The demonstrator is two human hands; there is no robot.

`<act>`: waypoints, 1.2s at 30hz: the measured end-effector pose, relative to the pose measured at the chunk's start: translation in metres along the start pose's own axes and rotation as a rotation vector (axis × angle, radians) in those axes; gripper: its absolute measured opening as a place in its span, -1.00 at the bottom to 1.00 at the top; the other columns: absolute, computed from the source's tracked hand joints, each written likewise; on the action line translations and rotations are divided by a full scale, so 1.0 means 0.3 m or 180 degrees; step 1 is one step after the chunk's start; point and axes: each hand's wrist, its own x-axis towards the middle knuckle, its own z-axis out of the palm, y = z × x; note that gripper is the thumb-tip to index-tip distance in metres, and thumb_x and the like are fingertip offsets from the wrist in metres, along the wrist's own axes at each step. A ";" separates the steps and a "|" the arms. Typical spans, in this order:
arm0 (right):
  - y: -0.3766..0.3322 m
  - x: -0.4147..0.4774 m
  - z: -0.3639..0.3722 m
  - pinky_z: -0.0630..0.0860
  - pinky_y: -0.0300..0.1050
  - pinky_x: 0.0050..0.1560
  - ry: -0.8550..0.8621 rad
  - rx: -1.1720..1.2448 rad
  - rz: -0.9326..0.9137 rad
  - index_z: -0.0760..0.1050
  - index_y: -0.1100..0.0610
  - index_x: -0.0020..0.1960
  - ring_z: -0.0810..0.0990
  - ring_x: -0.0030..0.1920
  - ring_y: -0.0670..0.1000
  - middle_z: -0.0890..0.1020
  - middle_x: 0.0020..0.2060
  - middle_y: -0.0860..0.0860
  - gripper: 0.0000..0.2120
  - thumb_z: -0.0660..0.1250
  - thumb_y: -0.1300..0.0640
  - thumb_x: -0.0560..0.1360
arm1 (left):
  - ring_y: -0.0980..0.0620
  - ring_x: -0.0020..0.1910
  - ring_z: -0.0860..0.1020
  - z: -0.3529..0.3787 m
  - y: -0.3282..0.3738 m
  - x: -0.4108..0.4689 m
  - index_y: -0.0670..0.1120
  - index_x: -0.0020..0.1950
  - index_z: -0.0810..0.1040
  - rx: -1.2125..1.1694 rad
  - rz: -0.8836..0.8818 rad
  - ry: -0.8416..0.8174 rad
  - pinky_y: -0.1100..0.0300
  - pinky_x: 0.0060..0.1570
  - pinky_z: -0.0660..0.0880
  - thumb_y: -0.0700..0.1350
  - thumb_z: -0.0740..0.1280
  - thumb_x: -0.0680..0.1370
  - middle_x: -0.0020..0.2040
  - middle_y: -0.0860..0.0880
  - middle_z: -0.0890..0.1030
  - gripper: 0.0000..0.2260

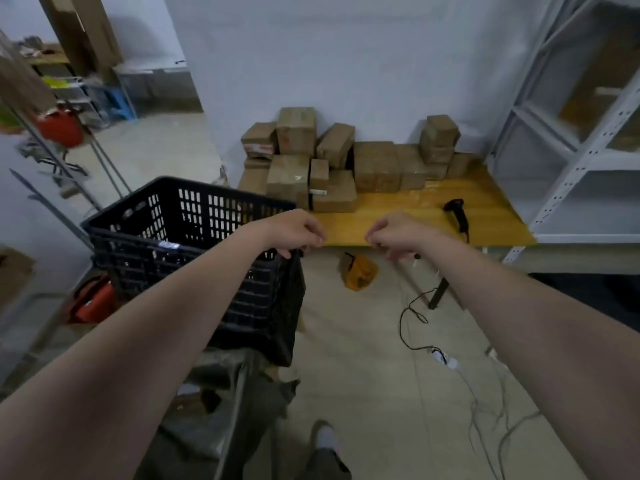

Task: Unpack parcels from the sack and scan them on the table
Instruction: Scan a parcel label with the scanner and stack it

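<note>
From my remote seat I see both bare arms stretched forward. The left hand (294,230), just left of centre, has its fingers curled down and pinches the top edge of the black sack (294,306). The sack hangs limp toward 6 o'clock, against the near corner of a black slotted crate (166,230) at 9 o'clock.

The right hand (394,237), just right of centre, hovers at the front edge of the tabletop (415,206) with its fingers curled under. A small dark bit shows beneath the knuckles, and I cannot tell whether the hand grips anything.

The brown cardboard parcels (346,161) are stacked in an uneven heap at 12 o'clock, along the far side of the tabletop against the wall. The black handheld scanner (458,213) lies on the wood at about 2 o'clock, apart from the heap and near the right hand.

One orange-brown packet (358,276) sits on the floor just below centre, between the two hands and under the tabletop's edge. A black cable (410,317) loops over the floor at 5 o'clock to a white power strip (445,360). Grey metal shelving (571,150) stands at 3 o'clock.
</note>
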 end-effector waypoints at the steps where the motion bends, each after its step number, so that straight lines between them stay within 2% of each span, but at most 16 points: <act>1: 0.015 0.050 -0.036 0.67 0.02 -0.19 0.0015 0.0083 0.0021 0.66 -0.01 0.03 0.71 -0.21 0.09 0.69 0.02 0.06 -0.89 0.36 0.08 0.56 | 0.08 0.06 0.64 -0.024 0.026 0.063 0.17 0.11 0.62 -0.0026 0.0010 0.0014 0.11 -0.13 0.66 0.00 0.33 0.65 0.08 0.05 0.65 -0.90; 3: 0.032 0.150 -0.105 0.64 -0.06 -0.27 0.0040 0.0154 0.0080 0.65 -0.04 0.01 0.73 -0.17 0.08 0.68 0.02 0.00 -0.91 0.36 0.05 0.57 | 0.08 0.07 0.64 -0.082 0.059 0.194 0.14 0.16 0.62 -0.0007 0.0007 -0.0017 0.13 -0.12 0.66 0.00 0.31 0.66 0.14 0.10 0.62 -0.87; 6: 0.045 0.320 -0.199 0.68 -0.04 -0.23 0.0144 0.0184 0.0171 0.63 -0.05 0.01 0.74 -0.12 0.08 0.68 0.00 -0.05 -0.88 0.32 0.00 0.57 | 0.07 0.10 0.62 -0.180 0.081 0.409 0.10 0.23 0.61 0.0056 -0.0031 -0.0031 0.04 0.01 0.66 0.00 0.29 0.68 0.22 0.08 0.59 -0.83; 9: 0.059 0.485 -0.285 0.63 -0.06 -0.27 0.0142 0.0228 0.0336 0.62 -0.05 0.03 0.72 -0.14 0.06 0.67 0.00 -0.05 -0.88 0.30 -0.01 0.60 | 0.06 0.11 0.61 -0.263 0.106 0.645 0.06 0.30 0.60 -0.0236 -0.0141 0.0052 0.03 0.05 0.64 -0.01 0.30 0.67 0.23 0.04 0.58 -0.78; 12: 0.070 0.647 -0.378 0.63 -0.06 -0.25 0.0170 0.0329 0.0456 0.61 -0.03 0.06 0.71 -0.10 0.06 0.66 0.03 -0.04 -0.87 0.29 0.01 0.62 | 0.05 0.13 0.59 -0.326 0.134 0.862 0.08 0.25 0.61 -0.0487 -0.0193 0.0027 0.09 -0.05 0.62 -0.03 0.30 0.67 0.25 0.01 0.58 -0.82; 14: 0.085 0.749 -0.431 0.62 -0.06 -0.25 0.0160 0.0398 0.0528 0.62 -0.02 0.11 0.71 -0.09 0.05 0.66 0.04 -0.04 -0.85 0.29 0.02 0.62 | 0.03 0.11 0.58 -0.353 0.140 0.985 0.09 0.19 0.61 -0.0423 -0.0233 0.0049 0.12 -0.14 0.59 -0.04 0.29 0.68 0.24 0.01 0.56 -0.86; 16: 0.105 0.847 -0.472 0.61 -0.06 -0.25 0.0145 0.0481 0.0592 0.61 0.00 0.14 0.71 -0.10 0.06 0.66 0.05 -0.04 -0.84 0.30 0.03 0.62 | 0.00 0.12 0.53 -0.369 0.133 1.105 0.09 0.21 0.60 -0.0338 -0.0268 0.0087 0.15 -0.20 0.55 -0.04 0.27 0.68 0.23 0.02 0.52 -0.84; 17: 0.115 0.900 -0.491 0.60 -0.05 -0.25 0.0147 0.0519 0.0621 0.62 0.00 0.13 0.71 -0.10 0.06 0.67 0.04 -0.03 -0.84 0.31 0.04 0.62 | -0.03 0.16 0.51 -0.377 0.122 1.169 0.05 0.26 0.60 -0.0309 -0.0270 0.0127 0.16 -0.17 0.53 -0.05 0.27 0.68 0.26 0.00 0.51 -0.81; 20: 0.145 1.081 -0.537 0.61 -0.05 -0.25 0.0100 0.0617 0.0715 0.63 -0.02 0.07 0.71 -0.09 0.06 0.66 0.04 -0.05 -0.88 0.31 0.05 0.63 | -0.10 0.37 0.47 -0.390 0.051 1.350 -0.09 0.42 0.55 -0.0169 -0.0369 0.0317 0.14 0.18 0.46 -0.10 0.29 0.67 0.41 -0.08 0.51 -0.68; 21: 0.153 1.149 -0.545 0.62 -0.05 -0.24 0.0054 0.0629 0.0734 0.63 -0.02 0.05 0.71 -0.09 0.06 0.66 0.04 -0.05 -0.88 0.31 0.05 0.63 | -0.09 0.38 0.47 -0.389 0.018 1.399 -0.10 0.44 0.53 -0.0158 -0.0471 0.0387 0.12 0.22 0.44 -0.11 0.30 0.66 0.41 -0.08 0.51 -0.66; 24: 0.161 1.377 -0.564 0.63 -0.04 -0.23 -0.0101 0.0565 0.0706 0.62 -0.04 0.00 0.72 -0.10 0.06 0.68 0.01 -0.05 -0.88 0.31 0.06 0.62 | -0.09 0.24 0.52 -0.368 -0.090 1.536 -0.08 0.44 0.49 -0.0161 -0.0813 0.0673 0.13 0.04 0.37 -0.07 0.34 0.62 0.29 -0.06 0.56 -0.62; 26: 0.157 1.540 -0.578 0.62 -0.06 -0.24 -0.0236 0.0524 0.0660 0.62 -0.05 -0.01 0.72 -0.12 0.06 0.68 0.00 -0.05 -0.88 0.30 0.07 0.61 | -0.14 0.20 0.54 -0.363 -0.142 1.627 -0.09 0.42 0.48 0.0034 -0.1066 0.0805 0.07 0.02 0.41 -0.04 0.35 0.61 0.26 -0.11 0.58 -0.61; 28: 0.154 1.698 -0.591 0.62 -0.07 -0.26 -0.0461 0.0459 0.0594 0.60 -0.07 -0.02 0.72 -0.12 0.07 0.68 0.00 -0.04 -0.88 0.30 0.08 0.61 | -0.19 0.25 0.53 -0.368 -0.175 1.723 -0.10 0.44 0.43 0.0071 -0.1301 0.0839 -0.03 0.15 0.50 -0.04 0.35 0.61 0.32 -0.16 0.54 -0.59; 30: 0.147 1.840 -0.600 0.61 -0.09 -0.30 -0.0738 0.0409 0.0514 0.59 -0.09 -0.04 0.73 -0.13 0.07 0.68 0.01 -0.05 -0.87 0.29 0.07 0.62 | -0.23 0.31 0.50 -0.398 -0.199 1.812 -0.08 0.50 0.36 -0.0094 -0.1525 0.0768 -0.14 0.28 0.49 -0.07 0.33 0.63 0.41 -0.19 0.45 -0.55; 33: 0.143 2.010 -0.605 0.61 -0.09 -0.30 -0.1134 0.0334 0.0468 0.59 -0.10 -0.03 0.73 -0.13 0.08 0.68 0.01 -0.06 -0.87 0.29 0.06 0.62 | -0.28 0.40 0.41 -0.436 -0.233 1.920 -0.10 0.55 0.29 -0.0129 -0.1895 0.0687 -0.16 0.34 0.44 -0.08 0.29 0.64 0.49 -0.23 0.35 -0.52; 36: 0.141 2.149 -0.603 0.64 -0.09 -0.28 -0.1434 0.0233 0.0452 0.58 -0.08 0.05 0.74 -0.12 0.07 0.69 0.01 -0.08 -0.88 0.26 0.04 0.63 | -0.32 0.47 0.30 -0.429 -0.256 1.996 -0.12 0.60 0.16 0.0040 -0.2220 0.0714 -0.20 0.36 0.42 -0.01 0.36 0.61 0.50 -0.27 0.29 -0.36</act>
